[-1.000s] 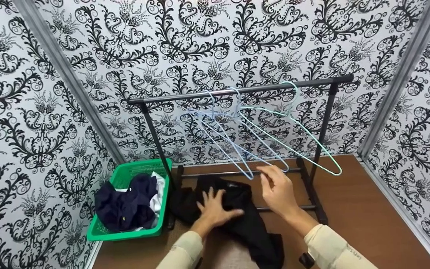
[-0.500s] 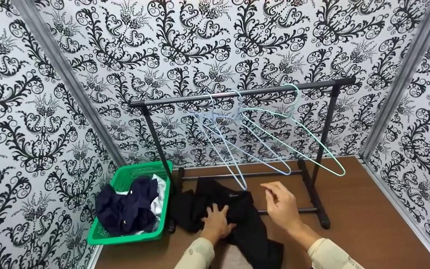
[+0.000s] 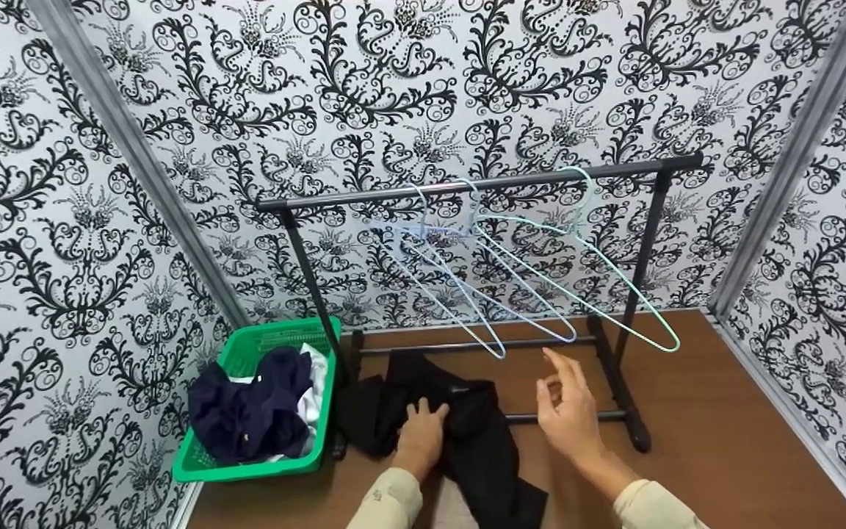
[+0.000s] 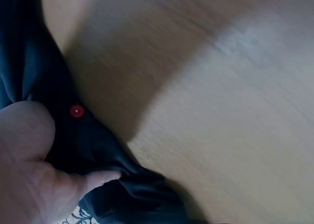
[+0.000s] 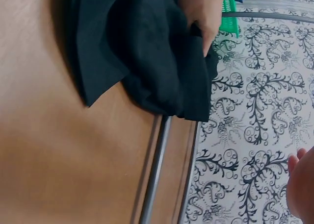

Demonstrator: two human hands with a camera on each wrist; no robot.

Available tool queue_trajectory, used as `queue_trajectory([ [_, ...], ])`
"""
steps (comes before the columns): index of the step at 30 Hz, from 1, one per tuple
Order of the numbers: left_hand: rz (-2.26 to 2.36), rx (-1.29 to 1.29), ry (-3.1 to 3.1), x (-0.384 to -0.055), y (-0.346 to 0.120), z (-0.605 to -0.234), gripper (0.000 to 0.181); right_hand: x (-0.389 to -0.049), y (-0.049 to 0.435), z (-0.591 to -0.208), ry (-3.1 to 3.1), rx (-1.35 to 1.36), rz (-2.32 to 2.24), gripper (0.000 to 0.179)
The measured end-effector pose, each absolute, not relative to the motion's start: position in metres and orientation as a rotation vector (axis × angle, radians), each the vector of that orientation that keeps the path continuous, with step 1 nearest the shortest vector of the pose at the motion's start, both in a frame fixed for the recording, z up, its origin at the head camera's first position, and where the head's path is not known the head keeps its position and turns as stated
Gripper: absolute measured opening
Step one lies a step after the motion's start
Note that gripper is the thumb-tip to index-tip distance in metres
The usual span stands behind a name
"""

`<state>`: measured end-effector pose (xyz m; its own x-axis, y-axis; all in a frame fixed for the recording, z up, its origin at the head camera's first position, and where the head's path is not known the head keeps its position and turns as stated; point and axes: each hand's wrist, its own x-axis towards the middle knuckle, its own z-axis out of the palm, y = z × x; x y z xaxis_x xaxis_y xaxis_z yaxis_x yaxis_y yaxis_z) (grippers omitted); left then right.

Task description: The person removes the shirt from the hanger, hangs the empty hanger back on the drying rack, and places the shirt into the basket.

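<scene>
A black garment (image 3: 478,441) lies crumpled on the brown table, partly over the rack's base, with a small label near its upper edge. My left hand (image 3: 421,437) holds it near the middle, fingers bent into the cloth; the thumb (image 4: 100,180) presses at a fold in the left wrist view. A small round red spot (image 4: 77,111) shows on the fabric there. To the right of the garment my right hand (image 3: 568,411) is raised, fingers loosely bent and holding nothing, just below the wire hangers. A sliver of it (image 5: 301,185) enters the right wrist view.
Two bluish hangers (image 3: 460,294) and a mint-green hanger (image 3: 625,283) hang from the dark metal rack (image 3: 518,180). Left of it stands a green basket (image 3: 298,470) with navy clothing (image 3: 254,408) and white cloth. Patterned walls rise behind and at both sides of the table (image 3: 717,433).
My left hand has drawn its spread fingers together on the garment and shifted slightly. The right hand has moved right and away from the bluish hangers, which swung a little.
</scene>
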<state>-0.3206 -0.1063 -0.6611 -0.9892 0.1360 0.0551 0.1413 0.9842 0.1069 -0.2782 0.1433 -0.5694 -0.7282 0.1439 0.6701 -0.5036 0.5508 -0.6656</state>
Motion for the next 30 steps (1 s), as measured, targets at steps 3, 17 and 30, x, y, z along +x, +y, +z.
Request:
queue_trajectory([
  [3,-0.261,-0.231,-3.08,-0.322,-0.11,-0.658,0.055,-0.278,0.146,-0.574,-2.151,0.225,1.167,0.056],
  [17,-0.421,-0.246,-2.978,-0.327,-0.114,-0.649,0.046,-0.285,0.167,-0.59,-2.135,0.085,1.02,0.034],
  [30,-0.512,-0.143,-2.756,-0.33,-0.127,-0.651,0.058,-0.291,0.18,-0.597,-2.183,0.022,1.023,0.039],
])
